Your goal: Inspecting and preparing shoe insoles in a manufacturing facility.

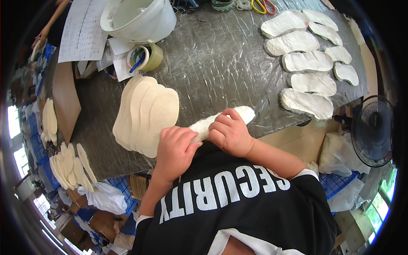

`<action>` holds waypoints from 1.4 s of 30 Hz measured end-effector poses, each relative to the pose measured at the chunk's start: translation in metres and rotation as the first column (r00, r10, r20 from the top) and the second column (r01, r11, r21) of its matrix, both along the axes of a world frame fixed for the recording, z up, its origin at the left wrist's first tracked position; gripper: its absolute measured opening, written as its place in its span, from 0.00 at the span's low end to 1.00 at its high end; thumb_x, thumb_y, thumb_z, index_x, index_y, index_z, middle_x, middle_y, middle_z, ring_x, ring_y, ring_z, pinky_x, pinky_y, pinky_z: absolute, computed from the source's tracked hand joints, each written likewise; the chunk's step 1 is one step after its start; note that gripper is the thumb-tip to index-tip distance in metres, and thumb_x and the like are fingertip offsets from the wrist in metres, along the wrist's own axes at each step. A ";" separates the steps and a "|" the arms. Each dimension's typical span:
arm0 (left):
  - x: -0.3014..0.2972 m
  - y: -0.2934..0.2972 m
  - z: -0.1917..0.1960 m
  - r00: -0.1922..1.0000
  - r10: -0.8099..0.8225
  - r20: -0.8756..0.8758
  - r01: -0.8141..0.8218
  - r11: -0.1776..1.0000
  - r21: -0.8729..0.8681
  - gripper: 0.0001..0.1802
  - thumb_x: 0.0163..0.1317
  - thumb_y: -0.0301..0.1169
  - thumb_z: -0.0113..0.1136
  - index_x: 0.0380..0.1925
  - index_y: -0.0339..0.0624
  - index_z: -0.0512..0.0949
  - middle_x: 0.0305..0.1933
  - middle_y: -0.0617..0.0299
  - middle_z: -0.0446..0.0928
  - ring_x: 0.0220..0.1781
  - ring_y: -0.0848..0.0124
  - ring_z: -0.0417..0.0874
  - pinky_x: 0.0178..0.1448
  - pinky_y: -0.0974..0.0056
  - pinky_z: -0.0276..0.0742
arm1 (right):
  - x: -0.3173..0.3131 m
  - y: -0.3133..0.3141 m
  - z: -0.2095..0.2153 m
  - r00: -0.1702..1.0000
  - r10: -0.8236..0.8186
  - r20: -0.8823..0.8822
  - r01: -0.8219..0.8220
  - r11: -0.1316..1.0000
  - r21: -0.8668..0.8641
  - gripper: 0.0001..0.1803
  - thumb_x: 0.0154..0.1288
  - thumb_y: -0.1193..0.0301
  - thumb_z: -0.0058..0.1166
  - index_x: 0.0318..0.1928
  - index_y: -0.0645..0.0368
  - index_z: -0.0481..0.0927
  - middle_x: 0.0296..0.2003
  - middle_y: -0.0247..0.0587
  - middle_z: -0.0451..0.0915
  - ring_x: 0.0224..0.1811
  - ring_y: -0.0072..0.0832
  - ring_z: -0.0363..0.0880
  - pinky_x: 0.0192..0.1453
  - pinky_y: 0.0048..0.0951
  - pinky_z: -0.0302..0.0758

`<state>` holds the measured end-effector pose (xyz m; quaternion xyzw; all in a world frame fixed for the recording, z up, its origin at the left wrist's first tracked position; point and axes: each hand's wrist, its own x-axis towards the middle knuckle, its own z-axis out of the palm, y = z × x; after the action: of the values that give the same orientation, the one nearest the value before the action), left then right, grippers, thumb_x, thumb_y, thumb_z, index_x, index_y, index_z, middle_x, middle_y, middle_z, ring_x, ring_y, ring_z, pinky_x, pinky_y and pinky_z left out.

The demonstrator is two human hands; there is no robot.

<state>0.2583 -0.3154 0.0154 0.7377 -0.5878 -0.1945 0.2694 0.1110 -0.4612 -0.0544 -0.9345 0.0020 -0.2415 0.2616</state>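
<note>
A white fuzzy insole (245,114) is held in front of my body, over the near edge of the table. My left hand (176,148) grips its left end with the fingers closed. My right hand (230,133) has curled fingers closed around its middle, and the right end sticks out past them. Part of the insole is hidden under my fingers. Just left of it, a fanned stack of flat beige insoles (163,108) lies near my left hand. Several white fuzzy insoles (308,61) are laid out in rows at the right.
A white bucket (142,21), tape rolls (153,57) and a written sheet (81,32) occupy the far left. Scissors (264,6) lie at the back. A black fan (374,131) stands off the table's right side. More insoles (70,166) sit at left. Another person's hand (42,36) shows far left.
</note>
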 end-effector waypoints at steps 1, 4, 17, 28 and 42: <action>-0.001 -0.003 -0.003 1.000 0.002 0.002 -0.002 1.000 0.000 0.11 0.53 0.26 0.64 0.36 0.34 0.79 0.39 0.56 0.79 0.41 0.56 0.78 0.49 0.55 0.72 | -0.001 0.002 -0.001 1.000 0.002 0.025 -0.003 1.000 0.008 0.16 0.44 0.66 0.63 0.28 0.52 0.68 0.28 0.30 0.75 0.32 0.29 0.74 0.45 0.39 0.70; -0.003 -0.008 -0.015 0.874 0.139 -0.465 -0.055 0.980 0.190 0.03 0.57 0.22 0.61 0.29 0.31 0.79 0.29 0.55 0.77 0.28 0.65 0.78 0.33 0.65 0.72 | -0.004 0.001 0.003 1.000 -0.007 0.027 0.004 0.990 0.143 0.18 0.41 0.66 0.65 0.28 0.52 0.67 0.25 0.30 0.74 0.30 0.31 0.75 0.46 0.38 0.70; -0.024 -0.004 -0.021 0.603 0.451 -0.658 -0.105 0.862 0.495 0.07 0.67 0.27 0.55 0.31 0.35 0.76 0.25 0.67 0.74 0.28 0.80 0.71 0.33 0.71 0.68 | -0.021 -0.014 0.007 0.984 0.062 -0.165 0.023 0.884 0.467 0.23 0.38 0.69 0.74 0.33 0.52 0.73 0.29 0.29 0.78 0.34 0.34 0.78 0.46 0.36 0.69; -0.024 0.001 -0.018 0.672 0.400 -0.623 -0.126 0.891 0.436 0.05 0.62 0.25 0.62 0.34 0.34 0.78 0.32 0.67 0.76 0.32 0.82 0.75 0.37 0.73 0.71 | -0.021 -0.013 0.014 0.956 0.071 -0.286 0.079 0.873 0.480 0.20 0.40 0.71 0.72 0.34 0.52 0.74 0.30 0.29 0.79 0.35 0.32 0.79 0.48 0.34 0.69; -0.027 -0.006 -0.009 0.818 0.255 -0.516 -0.013 0.905 0.425 0.05 0.58 0.24 0.60 0.28 0.33 0.78 0.29 0.54 0.76 0.30 0.62 0.80 0.35 0.61 0.74 | -0.023 -0.013 0.011 0.958 0.182 -0.222 -0.032 0.836 0.547 0.21 0.39 0.71 0.73 0.34 0.52 0.74 0.29 0.29 0.78 0.33 0.32 0.78 0.50 0.35 0.68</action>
<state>0.2311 -0.3218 0.0061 0.7273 -0.3751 -0.4988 0.2855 0.0880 -0.4742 -0.0432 -0.8457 0.0520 -0.0889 0.5236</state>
